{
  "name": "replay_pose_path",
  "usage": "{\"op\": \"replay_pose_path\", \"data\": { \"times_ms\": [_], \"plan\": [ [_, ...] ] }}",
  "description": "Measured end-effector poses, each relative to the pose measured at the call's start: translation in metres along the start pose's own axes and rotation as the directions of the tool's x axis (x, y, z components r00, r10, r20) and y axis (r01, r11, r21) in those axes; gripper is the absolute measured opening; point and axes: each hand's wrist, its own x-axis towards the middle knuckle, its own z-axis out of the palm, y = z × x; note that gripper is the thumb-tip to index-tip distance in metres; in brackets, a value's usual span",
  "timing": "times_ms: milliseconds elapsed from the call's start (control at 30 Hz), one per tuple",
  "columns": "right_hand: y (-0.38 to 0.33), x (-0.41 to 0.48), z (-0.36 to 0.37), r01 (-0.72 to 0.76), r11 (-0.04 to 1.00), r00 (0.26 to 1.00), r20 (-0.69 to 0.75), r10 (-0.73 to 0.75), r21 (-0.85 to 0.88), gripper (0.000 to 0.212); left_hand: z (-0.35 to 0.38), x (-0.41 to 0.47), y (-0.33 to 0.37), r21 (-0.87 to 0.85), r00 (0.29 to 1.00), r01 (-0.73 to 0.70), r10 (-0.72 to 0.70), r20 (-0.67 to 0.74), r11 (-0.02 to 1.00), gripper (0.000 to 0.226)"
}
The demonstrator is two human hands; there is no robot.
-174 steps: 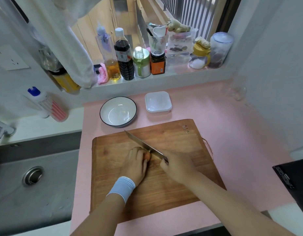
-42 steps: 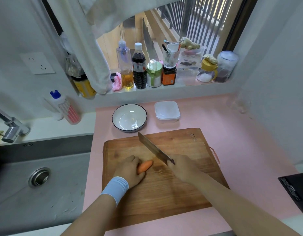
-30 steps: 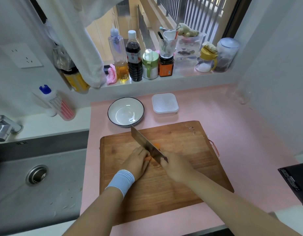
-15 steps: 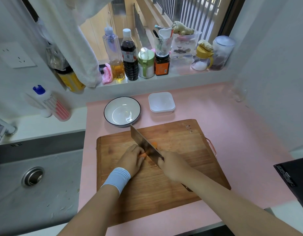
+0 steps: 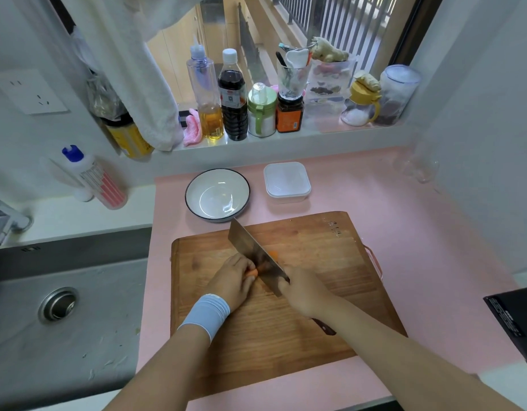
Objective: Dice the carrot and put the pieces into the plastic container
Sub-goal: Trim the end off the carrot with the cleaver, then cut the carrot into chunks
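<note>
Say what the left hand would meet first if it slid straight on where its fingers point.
Probably the knife blade: the left hand pins the carrot, and its fingers point at the blade's flat side, which stands just beyond them.

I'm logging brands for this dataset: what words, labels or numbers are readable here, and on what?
No text can be read as it stands.
dark sauce bottle: label print, blurred.
orange jar: label print, blurred.
cutting board: marks near its far right corner, illegible.
black box: white print, too small to read.
</note>
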Motion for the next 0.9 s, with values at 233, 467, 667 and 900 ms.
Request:
{"op": "replay_pose_path", "data": {
  "times_ms": [233, 467, 667, 900],
  "plan": [
    [0.002, -0.004, -0.013, -0.009, 0.995, 1.0, 0.002, 0.009, 0.098, 0.025, 0.0, -0.001, 0.003, -0.012, 1.0, -0.002, 0.002, -0.015, 1.0, 0.007],
    [0.014, -0.005, -0.058, -0.016, 0.999, 0.979, -0.202, 0.005, -0.051, 0.034, -0.003, 0.016, 0.015, 0.151, 0.988, 0.154, -0.152, -0.023, 0.977, 0.04],
    [0.057, -0.001, -0.06, 0.029, 0.948, 0.939, -0.316, -0.134, -0.318, 0.035, 0.011, 0.041, 0.041, 0.384, 0.956, 0.247, -0.289, 0.053, 0.89, 0.035],
    [0.113, 0.016, -0.044, 0.076, 0.852, 0.929, -0.273, -0.249, -0.518, 0.049, 0.016, 0.045, 0.037, 0.353, 0.952, 0.276, -0.306, 0.03, 0.894, 0.022]
  ]
}}
